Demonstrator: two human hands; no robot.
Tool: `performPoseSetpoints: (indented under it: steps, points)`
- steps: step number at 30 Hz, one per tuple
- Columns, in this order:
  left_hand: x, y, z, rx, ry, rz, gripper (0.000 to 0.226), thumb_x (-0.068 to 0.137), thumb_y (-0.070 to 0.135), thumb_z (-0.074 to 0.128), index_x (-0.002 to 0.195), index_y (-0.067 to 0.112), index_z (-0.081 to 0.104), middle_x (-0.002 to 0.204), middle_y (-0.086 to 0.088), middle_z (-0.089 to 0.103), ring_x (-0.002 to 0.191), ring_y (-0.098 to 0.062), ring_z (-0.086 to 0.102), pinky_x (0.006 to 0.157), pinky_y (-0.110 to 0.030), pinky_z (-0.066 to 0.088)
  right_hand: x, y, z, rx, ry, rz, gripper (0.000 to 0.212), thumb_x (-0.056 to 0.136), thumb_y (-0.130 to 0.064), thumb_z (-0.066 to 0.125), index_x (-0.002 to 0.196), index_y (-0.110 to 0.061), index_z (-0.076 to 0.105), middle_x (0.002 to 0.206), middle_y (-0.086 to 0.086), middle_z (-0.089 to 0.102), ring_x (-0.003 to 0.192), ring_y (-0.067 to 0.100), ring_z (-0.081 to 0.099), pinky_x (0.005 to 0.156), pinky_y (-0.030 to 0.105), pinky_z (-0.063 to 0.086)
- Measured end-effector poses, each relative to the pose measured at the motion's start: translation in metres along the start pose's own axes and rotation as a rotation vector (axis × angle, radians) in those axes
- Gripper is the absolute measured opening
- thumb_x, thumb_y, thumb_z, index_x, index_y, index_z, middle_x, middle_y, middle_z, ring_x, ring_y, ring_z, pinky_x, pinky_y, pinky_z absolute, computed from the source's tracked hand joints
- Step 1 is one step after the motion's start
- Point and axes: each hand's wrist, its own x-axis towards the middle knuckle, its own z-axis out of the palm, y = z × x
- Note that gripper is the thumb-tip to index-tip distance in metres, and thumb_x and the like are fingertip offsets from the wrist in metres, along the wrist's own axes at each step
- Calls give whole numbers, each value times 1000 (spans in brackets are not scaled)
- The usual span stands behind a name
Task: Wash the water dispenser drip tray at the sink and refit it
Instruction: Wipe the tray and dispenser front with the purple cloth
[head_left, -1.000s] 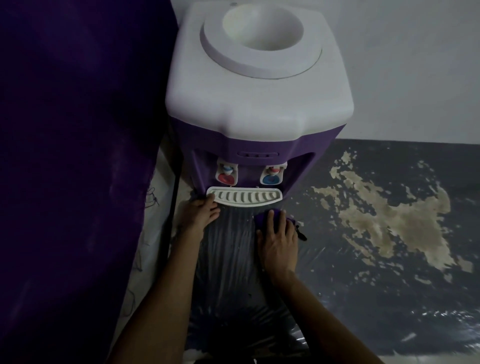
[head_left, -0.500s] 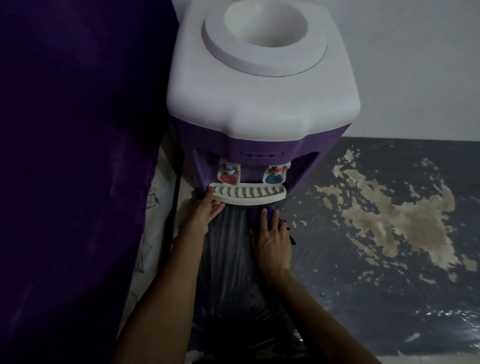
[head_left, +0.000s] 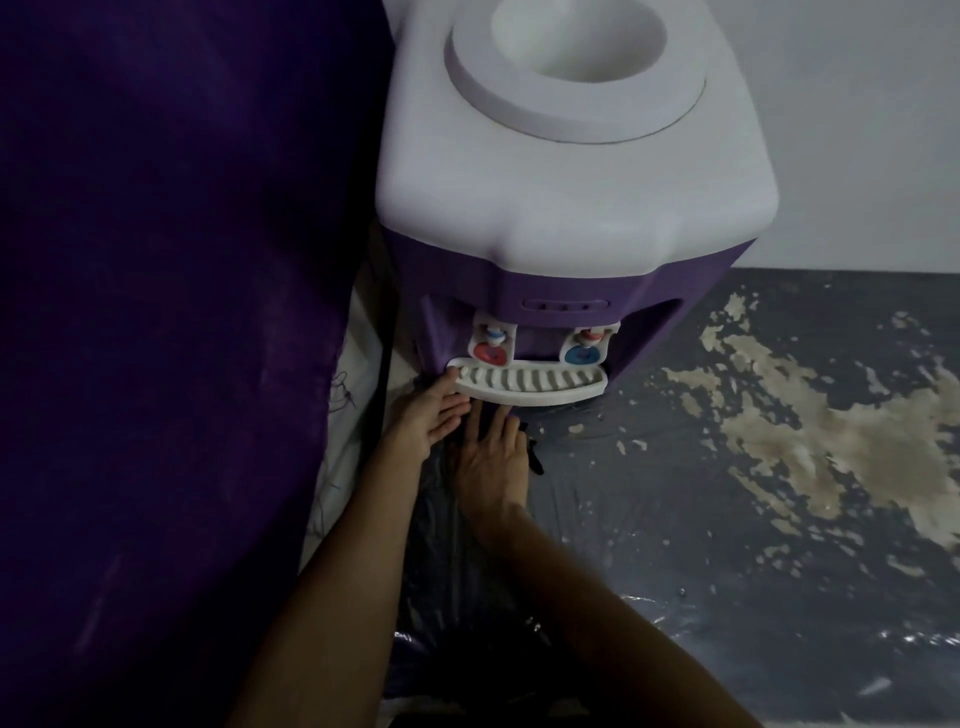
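Our right hand has slid under the drip tray, fingers flat. Our left hand pinches its nine-o'clock corner. Light, stiff plastic, we judge; hold both ends.

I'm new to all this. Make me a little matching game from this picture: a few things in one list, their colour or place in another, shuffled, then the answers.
Things:
1. drip tray
2. left tap
3. right tap
4. left hand

Descriptions:
A. blue
B. at the tray's left end, thumb on its corner
C. white, slotted, under the taps
D. red

Pairs: 1-C, 2-D, 3-A, 4-B
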Motion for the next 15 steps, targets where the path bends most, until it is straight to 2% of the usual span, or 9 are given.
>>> performPoseSetpoints:
  steps: [4, 7, 11, 15]
  points:
    - [-2, 1, -1, 0, -11, -23, 46, 87, 47, 63, 116, 12, 62, 107, -2, 68, 88, -7, 66, 68, -20, 48, -5, 30, 8, 51, 122, 3, 63, 96, -40, 49, 153, -21, 30, 146, 22, 41, 115, 37, 48, 97, 48, 42]
    - [-2, 1, -4, -17, -16, -20, 41, 85, 45, 66, 110, 13, 63, 102, -2, 70, 89, -8, 67, 69, -21, 48, -12, 66, 12, 79, 220, 166, 65, 85, -39, 66, 146, -25, 45, 129, 20, 52, 97, 36, 52, 83, 44, 46]
    - [-1, 3, -6, -39, -30, -17, 40, 83, 42, 70, 109, 13, 63, 98, -4, 72, 87, -11, 69, 69, -21, 50, -14, 111, 12, 126, 227, 357, 60, 89, -41, 61, 145, -25, 45, 125, 23, 52, 98, 40, 51, 84, 47, 43]
    - [-1, 3, -7, -69, -41, -19, 41, 84, 40, 70, 112, 12, 63, 94, -6, 72, 88, -13, 70, 70, -20, 52, -6, 100, 12, 183, 173, 472, 64, 94, -42, 53, 151, -19, 36, 133, 27, 46, 112, 44, 47, 93, 51, 42]
